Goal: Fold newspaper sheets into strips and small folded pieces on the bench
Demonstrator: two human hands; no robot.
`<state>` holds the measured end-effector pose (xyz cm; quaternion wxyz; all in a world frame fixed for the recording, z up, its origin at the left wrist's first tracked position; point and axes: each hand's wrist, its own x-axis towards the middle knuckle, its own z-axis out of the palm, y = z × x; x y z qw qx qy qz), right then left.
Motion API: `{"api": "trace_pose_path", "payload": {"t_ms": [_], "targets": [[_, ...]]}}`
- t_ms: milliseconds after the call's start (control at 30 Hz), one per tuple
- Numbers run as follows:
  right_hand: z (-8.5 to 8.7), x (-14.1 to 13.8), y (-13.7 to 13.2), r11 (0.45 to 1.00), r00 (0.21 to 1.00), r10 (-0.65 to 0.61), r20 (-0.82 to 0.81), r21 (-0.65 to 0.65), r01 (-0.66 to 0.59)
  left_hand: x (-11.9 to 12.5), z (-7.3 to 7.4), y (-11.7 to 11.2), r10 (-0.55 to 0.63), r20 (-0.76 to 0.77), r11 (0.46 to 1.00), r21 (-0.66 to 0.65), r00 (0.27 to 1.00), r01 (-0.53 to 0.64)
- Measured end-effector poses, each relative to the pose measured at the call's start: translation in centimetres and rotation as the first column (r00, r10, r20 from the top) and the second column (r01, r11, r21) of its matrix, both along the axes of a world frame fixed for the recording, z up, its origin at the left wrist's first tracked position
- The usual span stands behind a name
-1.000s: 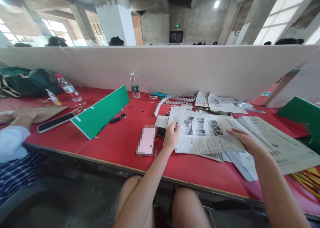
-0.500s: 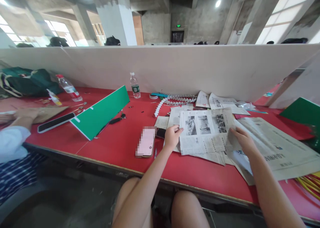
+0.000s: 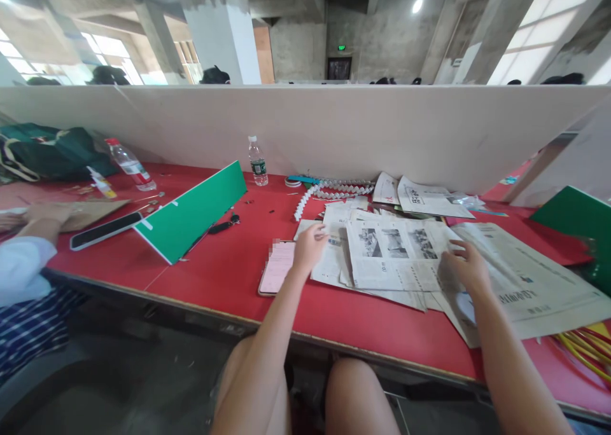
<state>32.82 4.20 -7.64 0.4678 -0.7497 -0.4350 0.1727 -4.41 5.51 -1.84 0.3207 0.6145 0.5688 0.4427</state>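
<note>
A folded newspaper sheet [image 3: 391, 257] with photos lies flat on a pile of papers on the red table [image 3: 214, 263]. My left hand [image 3: 309, 247] rests at the pile's left edge, fingers loosely stretched toward the paper, right beside a pink phone [image 3: 277, 269]. My right hand [image 3: 465, 266] lies on the sheet's right edge with its fingers spread. A large newspaper [image 3: 520, 276] spreads out under and to the right of that hand.
A green board [image 3: 191, 215] leans at centre left, and a water bottle [image 3: 258, 161] and a folded paper chain [image 3: 329, 190] stand by the white partition [image 3: 334, 130]. Another person's hand [image 3: 48, 215] rests at far left. Yellow sticks [image 3: 587, 346] lie at the right edge.
The sheet, lifted between both hands half a second ago, now lies flat. My left hand has slid left toward the phone, and my right hand has let go and flattened on the paper.
</note>
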Motion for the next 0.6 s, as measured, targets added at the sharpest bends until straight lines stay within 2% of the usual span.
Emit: {"api": "trace_pose_path", "payload": {"t_ms": [67, 133, 200, 233, 300, 367, 433, 500, 600], "targets": [[0.0, 0.3, -0.5, 0.999, 0.997, -0.051, 0.059, 0.014, 0.051, -2.8, 1.0, -0.3, 0.113, -0.264, 0.988, -0.068, 0.958, -0.135], [0.2, 0.3, -1.1, 0.992, 0.983, -0.116, 0.144, 0.066, 0.108, -5.4, 2.0, -0.9, 0.202, -0.500, 0.940, -0.143, 0.842, -0.311], [0.6, 0.0, -1.9, 0.980, 0.944, -0.190, 0.271, 0.109, 0.166, -7.8, 2.6, -1.5, 0.236, -0.609, 0.903, -0.150, 0.757, -0.402], [0.8, -0.2, -2.3, 0.975, 0.920, -0.218, 0.326, 0.123, 0.188, -8.7, 2.8, -1.8, 0.243, -0.625, 0.886, -0.168, 0.742, -0.433], [1.1, -0.6, -3.1, 0.966, 0.891, -0.254, 0.376, 0.143, 0.215, -10.4, 2.8, -2.2, 0.192, -0.605, 0.859, -0.277, 0.773, -0.430], [1.0, -0.7, -3.6, 0.964, 0.898, -0.255, 0.359, 0.171, 0.206, -11.6, 2.6, -2.5, 0.086, -0.491, 0.829, -0.447, 0.867, -0.335], [0.7, -0.6, -3.9, 0.962, 0.919, -0.239, 0.314, 0.205, 0.180, -12.4, 2.4, -2.9, 0.042, -0.358, 0.797, -0.550, 0.933, -0.248], [0.4, -0.4, -3.9, 0.960, 0.927, -0.235, 0.292, 0.216, 0.175, -12.8, 2.4, -3.6, 0.037, -0.279, 0.779, -0.593, 0.960, -0.203], [0.0, -0.3, -3.8, 0.967, 0.920, -0.227, 0.318, 0.184, 0.175, -13.0, 2.7, -4.6, 0.010, -0.235, 0.793, -0.591, 0.972, -0.151]]}}
